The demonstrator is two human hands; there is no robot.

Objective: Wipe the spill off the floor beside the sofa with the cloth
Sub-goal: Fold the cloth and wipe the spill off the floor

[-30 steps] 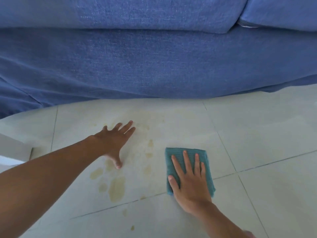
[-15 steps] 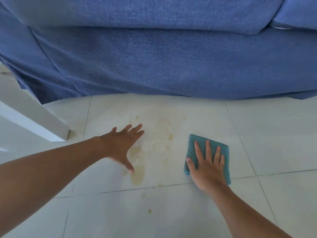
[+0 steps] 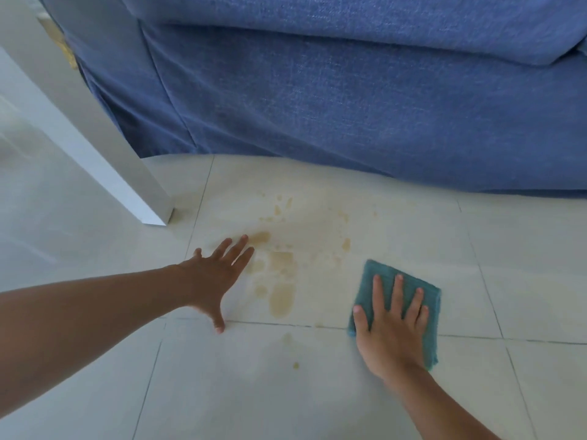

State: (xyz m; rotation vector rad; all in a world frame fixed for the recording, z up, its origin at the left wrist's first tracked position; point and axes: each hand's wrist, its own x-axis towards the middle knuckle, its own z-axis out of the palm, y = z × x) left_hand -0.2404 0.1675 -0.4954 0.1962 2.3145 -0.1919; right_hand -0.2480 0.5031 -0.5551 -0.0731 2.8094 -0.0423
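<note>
Cloth (image 3: 401, 290) slid right of spill (image 3: 281, 281), right hand (image 3: 392, 331) flat atop; left hand (image 3: 216, 277) splayed.

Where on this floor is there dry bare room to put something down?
Bare tile lies right of the cloth under the right hand, below the sofa, and along the near edge between both arms. It is crowded between the left hand and the cloth, where the spill spreads, and by the white leg.

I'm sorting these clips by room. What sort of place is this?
Probably a living room at home: a blue fabric sofa stands on a pale tiled floor, with a white furniture leg beside it.
</note>
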